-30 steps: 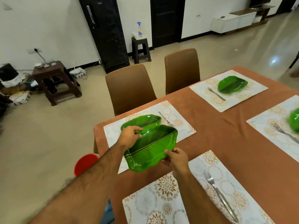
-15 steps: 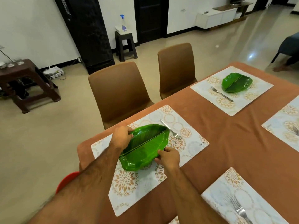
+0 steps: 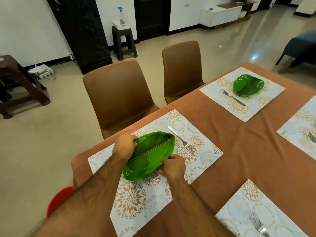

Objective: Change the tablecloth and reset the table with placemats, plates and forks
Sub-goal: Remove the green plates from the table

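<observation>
Hands hold a green leaf-shaped plate (image 3: 150, 154) low over a placemat (image 3: 201, 151) at the corner of a table covered in a rust-orange tablecloth (image 3: 239, 142). A second ago the plate was raised in the air between two settings; it has since been carried across and lowered onto this mat, and now seems to rest on it or just above it, though contact cannot be confirmed. That suggests this setting is nearly complete, since a fork (image 3: 179, 139) already lies on the same mat, just beside the plate's far tip.

The left hand (image 3: 124, 145) grips the plate's far-left rim, fingers curled over the edge. The right hand (image 3: 172, 165) pinches the near-right rim. Neither has let go.

The plate is glossy, deep green, ribbed like a banana leaf, with a raised centre vein running its length. It sits diagonally across the mat, which is pale with orange and grey floral circles.

Farther along the table, another mat (image 3: 248, 106) already carries a matching plate (image 3: 248, 85) and fork (image 3: 233, 97). The nearest mat (image 3: 242, 211), at lower right, shows a fork (image 3: 259, 225) but no plate within view. Two brown chairs (image 3: 119, 93) stand at the table's far side.
</observation>
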`<state>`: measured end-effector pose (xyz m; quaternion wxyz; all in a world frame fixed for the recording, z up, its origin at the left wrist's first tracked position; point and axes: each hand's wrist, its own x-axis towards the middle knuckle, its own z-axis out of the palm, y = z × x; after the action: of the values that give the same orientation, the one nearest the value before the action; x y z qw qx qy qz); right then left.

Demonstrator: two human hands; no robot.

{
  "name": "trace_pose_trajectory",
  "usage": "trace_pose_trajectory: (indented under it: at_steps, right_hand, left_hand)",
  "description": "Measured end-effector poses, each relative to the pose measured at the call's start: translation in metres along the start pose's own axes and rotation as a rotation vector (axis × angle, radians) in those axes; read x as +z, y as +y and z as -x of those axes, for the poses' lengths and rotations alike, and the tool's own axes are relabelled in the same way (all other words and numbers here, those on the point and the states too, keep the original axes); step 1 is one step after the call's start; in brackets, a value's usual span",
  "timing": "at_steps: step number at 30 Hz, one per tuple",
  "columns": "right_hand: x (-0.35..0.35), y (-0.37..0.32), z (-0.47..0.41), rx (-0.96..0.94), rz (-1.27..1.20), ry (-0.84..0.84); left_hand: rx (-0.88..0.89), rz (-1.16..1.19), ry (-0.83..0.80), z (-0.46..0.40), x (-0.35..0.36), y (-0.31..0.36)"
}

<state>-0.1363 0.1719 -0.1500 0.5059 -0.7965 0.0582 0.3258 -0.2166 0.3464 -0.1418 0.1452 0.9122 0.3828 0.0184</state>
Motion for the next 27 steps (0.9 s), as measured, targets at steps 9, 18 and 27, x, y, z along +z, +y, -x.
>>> trace_pose_trajectory:
  at_steps: [9, 18, 27]
  right_hand:
    - [0.001, -0.007, 0.001, 0.058, -0.069, -0.033]
    - [-0.045, -0.008, 0.023, -0.081, -0.102, -0.056]
    - [-0.174, 0.001, 0.081, -0.202, -0.075, -0.086]
  left_hand:
    - [-0.049, 0.083, -0.074, 0.003, 0.001, 0.002]
    - [-0.126, 0.256, -0.175, 0.049, -0.016, 0.028]
    - [-0.108, 0.34, -0.193, 0.155, -0.043, 0.12]
